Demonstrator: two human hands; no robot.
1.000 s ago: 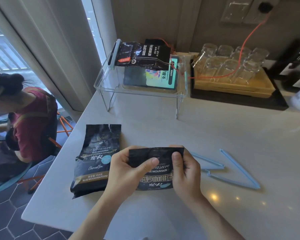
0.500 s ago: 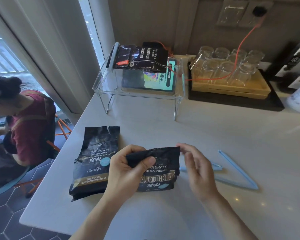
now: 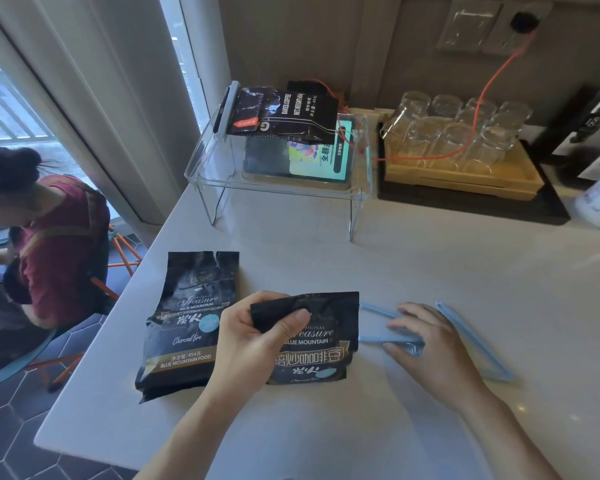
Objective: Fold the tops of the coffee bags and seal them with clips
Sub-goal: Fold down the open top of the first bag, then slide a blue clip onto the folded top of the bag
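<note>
A: Why is the left hand [image 3: 257,336] pinching the bag [image 3: 321,341] on the counter [image 3: 430,271]?
B: I'm keeping its folded top from springing open.
A: And the right hand [image 3: 430,341]?
B: It's lying loosely spread on the nearer clip [image 3: 383,338], not yet gripping, just beside the bag for sealing.

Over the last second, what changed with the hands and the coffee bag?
The right hand let go of the folded coffee bag and moved right onto the nearer blue clip. The left hand still pinches the fold. The second bag and the other clip haven't moved.
</note>
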